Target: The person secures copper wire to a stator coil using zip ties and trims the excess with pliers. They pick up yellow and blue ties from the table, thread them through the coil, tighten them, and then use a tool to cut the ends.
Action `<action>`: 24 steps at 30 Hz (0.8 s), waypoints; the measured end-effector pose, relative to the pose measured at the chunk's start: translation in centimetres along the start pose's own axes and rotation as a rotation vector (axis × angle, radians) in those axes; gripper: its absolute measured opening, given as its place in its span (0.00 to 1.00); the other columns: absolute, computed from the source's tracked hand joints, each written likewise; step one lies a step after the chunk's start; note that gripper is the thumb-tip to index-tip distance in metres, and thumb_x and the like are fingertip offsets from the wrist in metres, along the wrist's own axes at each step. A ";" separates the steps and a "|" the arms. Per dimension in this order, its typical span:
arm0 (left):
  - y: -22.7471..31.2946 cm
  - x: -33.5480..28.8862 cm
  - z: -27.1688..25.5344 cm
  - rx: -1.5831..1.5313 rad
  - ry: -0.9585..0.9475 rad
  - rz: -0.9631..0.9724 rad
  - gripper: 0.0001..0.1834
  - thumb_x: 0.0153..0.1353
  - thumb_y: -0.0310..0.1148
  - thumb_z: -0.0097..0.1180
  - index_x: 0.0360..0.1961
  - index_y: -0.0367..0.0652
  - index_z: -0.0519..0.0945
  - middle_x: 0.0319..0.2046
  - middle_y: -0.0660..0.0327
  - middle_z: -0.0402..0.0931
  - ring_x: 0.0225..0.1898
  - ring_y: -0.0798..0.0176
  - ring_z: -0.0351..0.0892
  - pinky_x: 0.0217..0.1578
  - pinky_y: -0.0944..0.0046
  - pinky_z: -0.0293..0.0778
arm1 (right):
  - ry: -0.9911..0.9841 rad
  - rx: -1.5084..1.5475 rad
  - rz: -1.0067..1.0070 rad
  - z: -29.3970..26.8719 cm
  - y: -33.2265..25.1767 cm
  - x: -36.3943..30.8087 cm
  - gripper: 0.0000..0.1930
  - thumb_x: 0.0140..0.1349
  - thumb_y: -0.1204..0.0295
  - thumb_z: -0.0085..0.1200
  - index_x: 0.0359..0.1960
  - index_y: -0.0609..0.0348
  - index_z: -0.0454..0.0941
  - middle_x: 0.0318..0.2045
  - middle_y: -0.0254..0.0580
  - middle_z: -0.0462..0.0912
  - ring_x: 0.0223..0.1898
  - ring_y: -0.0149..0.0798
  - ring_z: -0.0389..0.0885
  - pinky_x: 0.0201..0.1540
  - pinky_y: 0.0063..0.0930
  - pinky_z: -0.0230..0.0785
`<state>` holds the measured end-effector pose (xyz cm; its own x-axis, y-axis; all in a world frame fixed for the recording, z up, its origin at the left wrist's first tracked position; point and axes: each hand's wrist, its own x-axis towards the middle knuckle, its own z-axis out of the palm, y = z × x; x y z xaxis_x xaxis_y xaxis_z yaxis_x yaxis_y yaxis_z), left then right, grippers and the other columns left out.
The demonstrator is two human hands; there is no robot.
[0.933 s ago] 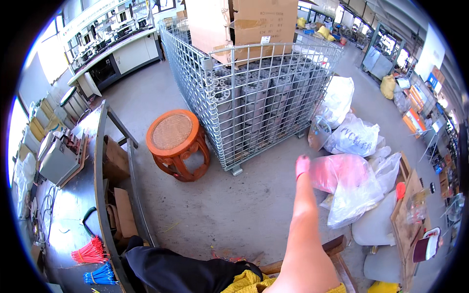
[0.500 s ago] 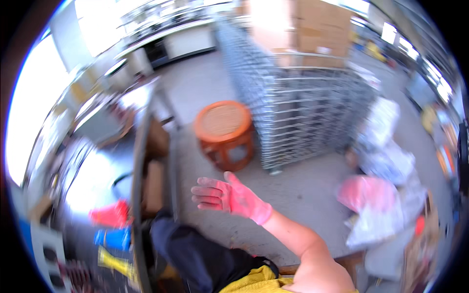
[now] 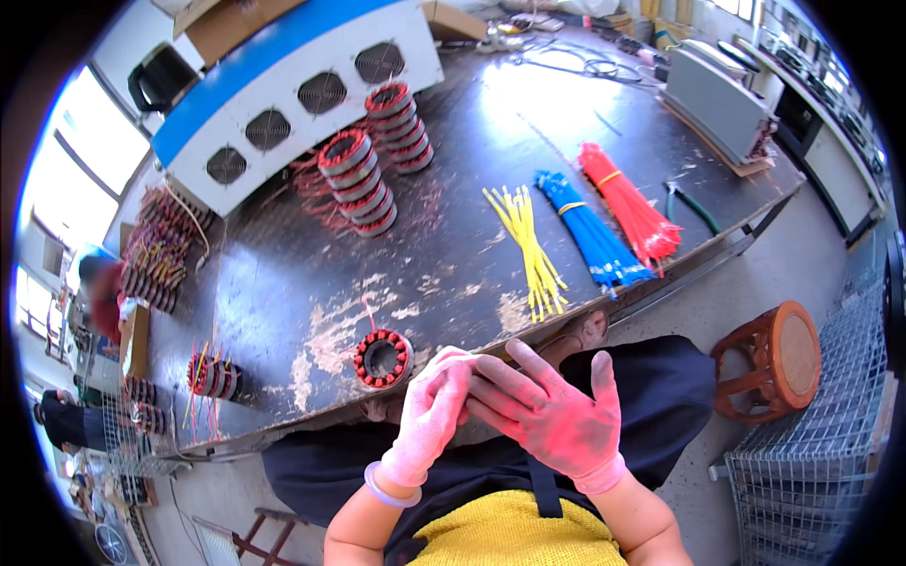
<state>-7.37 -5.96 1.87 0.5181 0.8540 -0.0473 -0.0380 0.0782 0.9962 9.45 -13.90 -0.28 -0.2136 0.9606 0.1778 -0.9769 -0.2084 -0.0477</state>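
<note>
Both my hands wear pink work gloves, above my lap at the front edge of the dark table point(image 3: 453, 274). My left hand point(image 3: 432, 410) is closed, its fingers pinching the glove at a fingertip of my right hand. The right hand point(image 3: 557, 415) has its palm turned up and fingers spread, with dark smudges on the glove. A ring-shaped motor stator with red windings point(image 3: 362, 361) lies near the table edge, just beyond my left hand. Farther right lie bundles of yellow wires point(image 3: 525, 247), blue wires point(image 3: 587, 229) and red wires point(image 3: 625, 200).
Two stacks of stators point(image 3: 357, 185) stand before a white-and-blue box with fans point(image 3: 293, 127). More stators point(image 3: 215, 375) sit at the left. Green-handled pliers point(image 3: 696, 211) lie right of the red wires. A wooden stool point(image 3: 769, 363) and wire-mesh cage point(image 3: 812, 472) stand on the right.
My view has swung left from the floor, stool and cage to the table. The left hand has come into view and met the right hand, which remains spread.
</note>
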 end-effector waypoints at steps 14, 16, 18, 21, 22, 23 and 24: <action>-0.7 2.7 -2.3 0.097 -0.079 -0.190 0.28 0.51 0.31 0.77 0.50 0.40 0.75 0.42 0.65 0.75 0.47 0.71 0.75 0.50 0.66 0.74 | 0.232 -0.013 0.108 -2.3 0.5 3.7 0.52 0.69 0.29 0.28 0.80 0.59 0.36 0.80 0.54 0.41 0.80 0.57 0.41 0.79 0.52 0.33; -1.4 2.6 -3.1 0.240 -0.089 -0.143 0.39 0.45 0.32 0.82 0.56 0.41 0.72 0.49 0.64 0.73 0.49 0.70 0.75 0.52 0.64 0.74 | 0.203 0.059 0.107 -2.8 0.5 4.1 0.51 0.70 0.30 0.31 0.80 0.58 0.37 0.80 0.55 0.42 0.80 0.57 0.41 0.79 0.53 0.35; -2.8 2.1 -2.7 0.172 0.054 -0.044 0.42 0.44 0.35 0.82 0.59 0.39 0.72 0.51 0.60 0.69 0.51 0.64 0.74 0.53 0.61 0.74 | 0.211 0.033 0.091 -2.9 0.4 4.4 0.51 0.70 0.30 0.31 0.80 0.58 0.39 0.80 0.56 0.42 0.80 0.57 0.40 0.79 0.53 0.34; -1.6 1.7 -2.4 0.578 0.298 0.232 0.38 0.42 0.33 0.83 0.57 0.43 0.79 0.50 0.59 0.69 0.39 0.63 0.76 0.39 0.63 0.76 | 0.203 -0.013 0.102 -2.9 0.0 4.7 0.51 0.70 0.30 0.31 0.79 0.59 0.43 0.79 0.57 0.44 0.80 0.53 0.44 0.79 0.50 0.34; -2.2 2.0 -3.0 0.712 0.304 0.481 0.33 0.43 0.32 0.82 0.53 0.45 0.82 0.46 0.60 0.71 0.37 0.63 0.77 0.36 0.63 0.75 | 0.215 -0.039 0.114 -2.9 -0.2 4.6 0.50 0.70 0.30 0.30 0.79 0.59 0.44 0.79 0.57 0.45 0.79 0.51 0.45 0.79 0.49 0.34; -2.8 2.5 -3.6 0.841 0.303 0.734 0.28 0.44 0.31 0.82 0.49 0.46 0.84 0.43 0.62 0.73 0.34 0.63 0.77 0.33 0.64 0.74 | 0.228 -0.064 0.125 -2.9 -0.4 4.6 0.50 0.70 0.30 0.30 0.79 0.59 0.44 0.79 0.57 0.45 0.79 0.50 0.47 0.79 0.47 0.35; -2.5 2.6 -3.5 0.865 0.268 0.776 0.22 0.43 0.30 0.81 0.42 0.49 0.88 0.38 0.65 0.75 0.34 0.62 0.77 0.32 0.64 0.73 | 0.232 -0.016 0.132 -3.1 -0.5 4.5 0.50 0.70 0.30 0.30 0.79 0.59 0.46 0.79 0.56 0.47 0.79 0.47 0.49 0.78 0.44 0.36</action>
<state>-8.95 -2.15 -0.96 0.4125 0.6082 0.6782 0.3790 -0.7916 0.4793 9.04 -8.93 -2.51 -0.3298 0.9421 -0.0614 -0.9400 -0.3337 -0.0709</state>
